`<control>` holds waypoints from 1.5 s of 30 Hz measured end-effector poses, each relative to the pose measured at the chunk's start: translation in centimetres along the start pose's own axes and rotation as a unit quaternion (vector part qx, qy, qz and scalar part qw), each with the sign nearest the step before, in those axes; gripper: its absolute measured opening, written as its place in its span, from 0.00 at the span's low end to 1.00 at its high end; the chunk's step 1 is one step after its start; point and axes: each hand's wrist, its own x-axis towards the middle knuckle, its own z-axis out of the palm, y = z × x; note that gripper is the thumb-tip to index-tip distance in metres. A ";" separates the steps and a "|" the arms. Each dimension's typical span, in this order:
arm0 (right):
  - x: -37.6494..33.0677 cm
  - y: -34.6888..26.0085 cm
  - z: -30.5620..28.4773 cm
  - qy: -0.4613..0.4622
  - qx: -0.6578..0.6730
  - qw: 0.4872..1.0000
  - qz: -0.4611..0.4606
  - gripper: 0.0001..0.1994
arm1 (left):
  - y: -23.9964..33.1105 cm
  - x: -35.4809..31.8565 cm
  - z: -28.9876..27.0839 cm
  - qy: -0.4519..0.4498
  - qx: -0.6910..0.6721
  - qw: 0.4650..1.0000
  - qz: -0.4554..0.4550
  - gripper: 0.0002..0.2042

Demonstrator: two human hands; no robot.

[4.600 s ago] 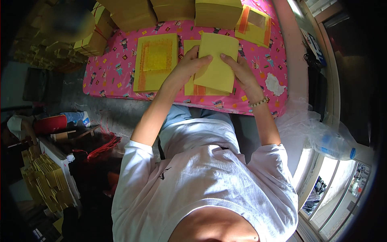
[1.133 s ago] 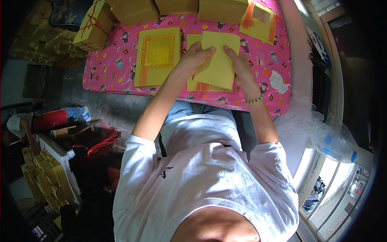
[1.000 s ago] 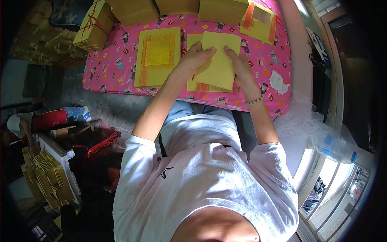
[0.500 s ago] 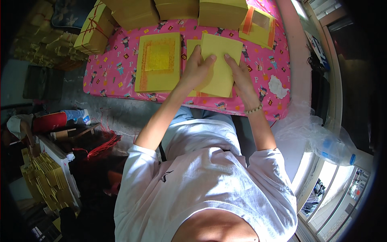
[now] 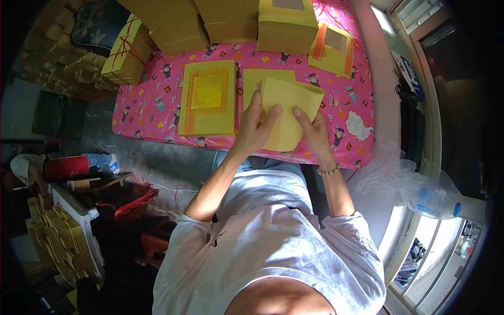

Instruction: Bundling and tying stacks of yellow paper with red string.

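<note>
A plain yellow paper piece (image 5: 287, 123), seemingly an envelope, is held over the near edge of the pink cloth-covered table (image 5: 149, 105). My left hand (image 5: 257, 126) grips its left side, thumb on the face and fingers behind. On the right, my right hand (image 5: 316, 134) holds it the same way. The paper's upper right edge curls over in a soft fold. Partly hidden behind it lies another yellow sheet (image 5: 253, 81). Left of my hands rests a flat yellow sheet (image 5: 223, 123) with an orange-smeared border around a brighter yellow square (image 5: 206, 93).
Tall stacks of yellow paper (image 5: 226, 23) line the table's back. A bundle tied with red string (image 5: 123, 60) stands at the back left, a windowed yellow envelope (image 5: 336, 62) at the back right. Another person (image 5: 37, 168) works at the far left near red string (image 5: 136, 202). Right hangs a plastic bag (image 5: 388, 176).
The held paper has come nearer to me, and its upper edge now curls over at the right. More of the sheet behind it shows. My view has tilted slightly.
</note>
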 end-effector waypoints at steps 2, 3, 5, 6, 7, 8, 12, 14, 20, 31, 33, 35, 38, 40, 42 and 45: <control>-0.1 -0.1 0.1 -0.001 0.004 1.000 -0.004 0.14 | 0.2 -0.1 0.2 -0.010 -0.008 1.000 0.002 0.18; -0.2 -0.1 0.1 -0.003 0.008 1.000 -0.007 0.14 | 0.6 -0.1 0.4 -0.003 -0.026 1.000 0.009 0.17; -0.1 -0.2 -0.1 -0.002 0.002 1.000 0.001 0.14 | 0.7 -0.2 0.6 0.002 -0.044 0.999 0.014 0.15; -0.1 -0.2 -0.1 -0.005 -0.003 1.000 0.010 0.14 | 0.7 -0.3 0.5 0.005 -0.054 0.998 0.013 0.15; 0.0 -0.2 0.0 -0.004 -0.002 1.000 0.011 0.14 | 0.7 -0.3 0.5 0.008 -0.063 0.998 0.013 0.14; 0.1 -0.4 0.3 0.014 0.011 1.000 0.017 0.14 | 0.7 -0.4 0.5 0.007 -0.063 0.998 0.011 0.14; 0.5 0.5 0.5 0.053 -0.011 0.997 0.052 0.13 | -0.3 -0.1 0.5 0.039 -0.050 0.998 -0.021 0.14; 0.9 0.9 0.7 0.062 0.000 0.995 0.075 0.14 | -1.1 0.2 0.0 0.048 -0.057 0.996 -0.052 0.14; 3.0 1.0 0.1 0.103 0.015 0.990 0.098 0.15 | -2.7 1.3 -1.2 0.017 -0.118 0.985 -0.122 0.15; 4.2 3.0 -2.4 0.069 -0.040 0.993 0.084 0.15 | -3.6 0.9 -1.5 -0.002 -0.124 0.975 -0.186 0.17; 3.5 2.2 -2.1 0.069 -0.059 0.990 0.111 0.15 | -3.4 0.6 -1.5 -0.004 -0.121 0.978 -0.170 0.17; 2.9 -0.2 -1.3 0.044 -0.070 0.980 0.178 0.15 | -3.4 0.4 -1.9 0.002 -0.118 0.981 -0.154 0.16; 1.3 0.0 -1.4 -0.006 -0.067 0.970 0.235 0.15 | -3.4 0.4 -2.4 0.013 -0.091 0.986 -0.136 0.16; 0.7 0.7 -1.7 -0.036 -0.053 0.972 0.227 0.16 | -3.1 0.3 -2.4 -0.006 -0.084 0.984 -0.158 0.20; 0.5 0.9 -1.7 -0.027 -0.054 0.978 0.200 0.18 | -3.2 0.3 -2.3 -0.005 -0.087 0.983 -0.161 0.21; 0.5 0.4 -1.5 -0.022 -0.036 0.970 0.237 0.18 | -3.4 0.3 -2.2 0.009 -0.085 0.985 -0.151 0.17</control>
